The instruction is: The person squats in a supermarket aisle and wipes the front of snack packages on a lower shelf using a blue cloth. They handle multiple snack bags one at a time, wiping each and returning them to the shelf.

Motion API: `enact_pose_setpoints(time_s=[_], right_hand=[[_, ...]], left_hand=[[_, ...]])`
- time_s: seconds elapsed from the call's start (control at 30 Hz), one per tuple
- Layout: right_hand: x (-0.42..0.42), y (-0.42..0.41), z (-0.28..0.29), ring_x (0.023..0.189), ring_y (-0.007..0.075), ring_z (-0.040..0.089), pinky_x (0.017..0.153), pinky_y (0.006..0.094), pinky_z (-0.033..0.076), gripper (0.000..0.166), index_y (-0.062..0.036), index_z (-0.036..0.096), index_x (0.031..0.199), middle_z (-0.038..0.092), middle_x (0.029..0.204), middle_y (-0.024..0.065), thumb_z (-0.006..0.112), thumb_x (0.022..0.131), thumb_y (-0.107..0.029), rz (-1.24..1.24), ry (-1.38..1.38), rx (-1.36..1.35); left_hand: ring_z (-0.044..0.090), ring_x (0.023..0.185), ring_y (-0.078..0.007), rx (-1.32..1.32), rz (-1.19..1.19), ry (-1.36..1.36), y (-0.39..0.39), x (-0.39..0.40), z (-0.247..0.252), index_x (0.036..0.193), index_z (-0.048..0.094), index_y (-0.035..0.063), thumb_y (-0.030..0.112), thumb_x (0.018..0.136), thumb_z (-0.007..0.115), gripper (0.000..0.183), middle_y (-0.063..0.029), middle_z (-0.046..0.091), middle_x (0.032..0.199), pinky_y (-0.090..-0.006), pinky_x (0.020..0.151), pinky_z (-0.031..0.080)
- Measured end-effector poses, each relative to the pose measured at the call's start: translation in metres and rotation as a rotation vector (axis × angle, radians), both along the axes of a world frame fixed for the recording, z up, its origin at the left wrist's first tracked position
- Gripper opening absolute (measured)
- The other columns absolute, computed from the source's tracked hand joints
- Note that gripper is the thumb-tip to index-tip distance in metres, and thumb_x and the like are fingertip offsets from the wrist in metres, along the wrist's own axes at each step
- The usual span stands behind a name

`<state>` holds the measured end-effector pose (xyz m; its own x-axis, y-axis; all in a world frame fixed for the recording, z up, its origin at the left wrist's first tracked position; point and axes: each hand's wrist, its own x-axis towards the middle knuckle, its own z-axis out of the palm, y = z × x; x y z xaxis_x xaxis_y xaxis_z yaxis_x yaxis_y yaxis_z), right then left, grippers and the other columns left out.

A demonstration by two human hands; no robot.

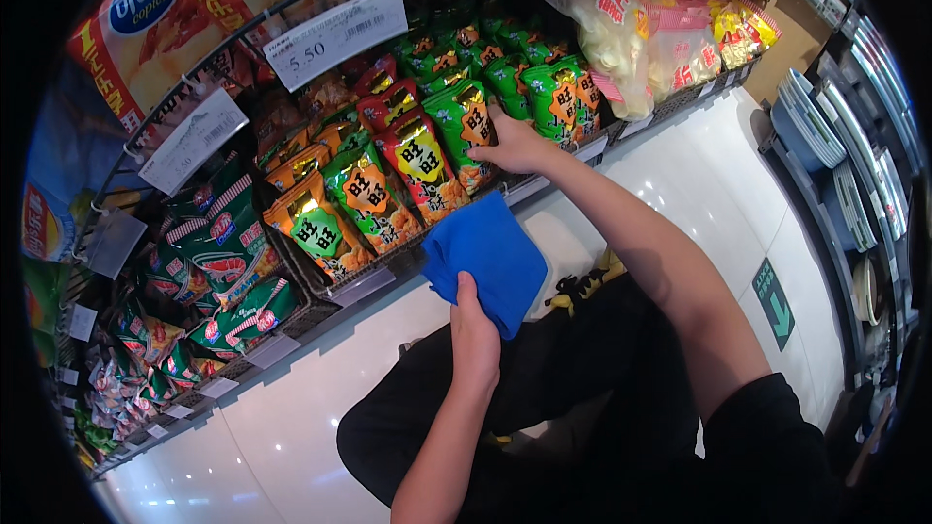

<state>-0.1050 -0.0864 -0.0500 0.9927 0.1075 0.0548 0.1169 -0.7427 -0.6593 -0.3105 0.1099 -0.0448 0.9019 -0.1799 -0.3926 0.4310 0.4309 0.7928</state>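
My left hand (475, 338) grips a folded blue cloth (502, 262), thumb on top, held just in front of the shelf edge. With my right hand (518, 142) I have hold of a green snack bag (460, 124) that stands upright at the front of a dark basket; my fingers wrap its right side, and some are hidden behind it. Left of that bag stand a red snack bag (420, 164), another green snack bag (373, 193) and an orange snack bag (318, 227). More green bags (557, 105) stand to the right of my right hand.
Dark green shrimp-snack bags (226, 240) fill the left section. Clear bags of pale snacks (615, 44) sit at the right. Price tags (335, 36) hang from the wire rack above. Stacked bowls (808, 120) line a shelf across the tiled floor (699, 160), which bears a green arrow sticker (773, 303).
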Motion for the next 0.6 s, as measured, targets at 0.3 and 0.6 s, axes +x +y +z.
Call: enact_pose_setpoints(time_s=[0.3,0.6], right_hand=[[-0.056,-0.035,0.019,0.091,0.0344,0.062,0.081,0.0449,0.05,0.048,0.0007,0.056,0.107,0.063,0.096,0.0145,0.073,0.077,-0.033,-0.546,-0.608,-0.171],[-0.037,-0.043,0.008,0.111,0.0353,0.057,0.095,0.0487,0.037,0.09,-0.0022,0.05,0.123,0.066,0.11,0.0171,0.077,0.063,-0.062,-0.857,-0.045,-0.341]], left_hand=[[0.041,0.135,-0.0269,-0.031,0.0,0.008,0.0,0.004,0.001,0.147,0.025,-0.0075,0.046,0.103,0.038,0.071,-0.0176,0.036,0.151,-0.0355,0.114,0.031],[0.041,0.135,-0.0271,-0.027,-0.008,0.027,-0.006,-0.003,0.001,0.147,0.027,-0.0077,0.047,0.103,0.04,0.071,-0.0175,0.036,0.151,-0.036,0.113,0.032]])
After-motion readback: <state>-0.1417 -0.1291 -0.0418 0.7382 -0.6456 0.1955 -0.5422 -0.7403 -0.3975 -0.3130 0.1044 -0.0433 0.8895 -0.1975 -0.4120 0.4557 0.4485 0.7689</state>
